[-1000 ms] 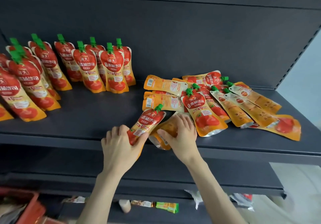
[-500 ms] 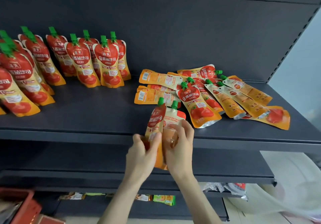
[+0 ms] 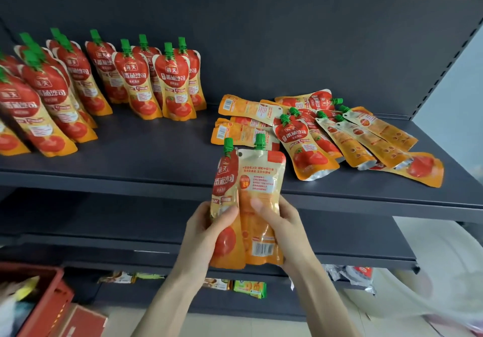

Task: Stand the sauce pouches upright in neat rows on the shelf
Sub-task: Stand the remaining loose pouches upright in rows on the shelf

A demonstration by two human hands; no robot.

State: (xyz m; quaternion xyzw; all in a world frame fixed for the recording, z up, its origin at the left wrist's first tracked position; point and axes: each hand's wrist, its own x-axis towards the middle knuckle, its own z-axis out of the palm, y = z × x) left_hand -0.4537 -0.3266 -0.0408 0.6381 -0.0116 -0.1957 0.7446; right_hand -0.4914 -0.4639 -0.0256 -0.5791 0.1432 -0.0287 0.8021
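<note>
Back panel (image 3: 287, 49): we see dark grey metal, above the grip.
Top shelf (image 3: 156, 159): dark grey, just above the grip.
Lower shelf (image 3: 352, 237): same grey, behind it.
Red crate (image 3: 49, 300): below-left.
Wall (image 3: 454, 80): pale, upper right.

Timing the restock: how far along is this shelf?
Done: upright tomato sauce pouches stand in rows on the shelf, left side. In hand: the left hand grips a front-facing pouch, the right hand a back-facing pouch, both off the shelf. Left: the pile of pouches lying flat on the right.
</note>
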